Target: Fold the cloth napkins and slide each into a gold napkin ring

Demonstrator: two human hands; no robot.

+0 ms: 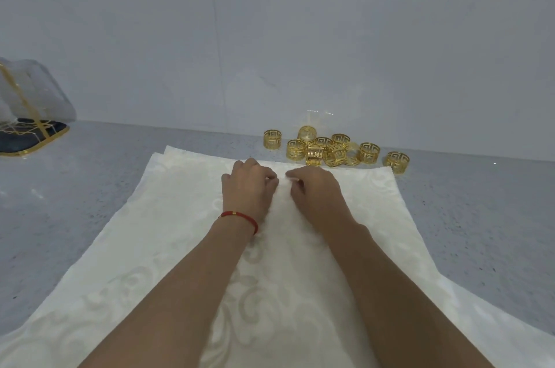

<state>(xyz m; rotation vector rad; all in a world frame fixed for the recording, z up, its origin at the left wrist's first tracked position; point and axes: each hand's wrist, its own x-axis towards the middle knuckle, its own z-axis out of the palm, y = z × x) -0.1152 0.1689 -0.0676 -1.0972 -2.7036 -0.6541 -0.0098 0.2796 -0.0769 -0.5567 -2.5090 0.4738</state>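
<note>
The left hand [247,184] and right hand [312,187] sit close together on the white cloth napkin [180,217], fingers curled and pinching its fabric near the far edge. The napkin lies spread flat on the grey desk [75,187]. Just beyond the napkin's far edge, gold napkin rings [327,149] cluster near the wall.

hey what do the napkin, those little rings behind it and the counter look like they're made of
Napkin: looks like woven cream cloth with a tone-on-tone scroll pattern, damask-like, matte and soft where it drapes.
Rings: probably metal with a shiny gold finish, going by the bright glints and the cut-out key pattern.
Counter: a smooth grey speckled surface, perhaps stone or a composite; the look leaves that open.
</note>
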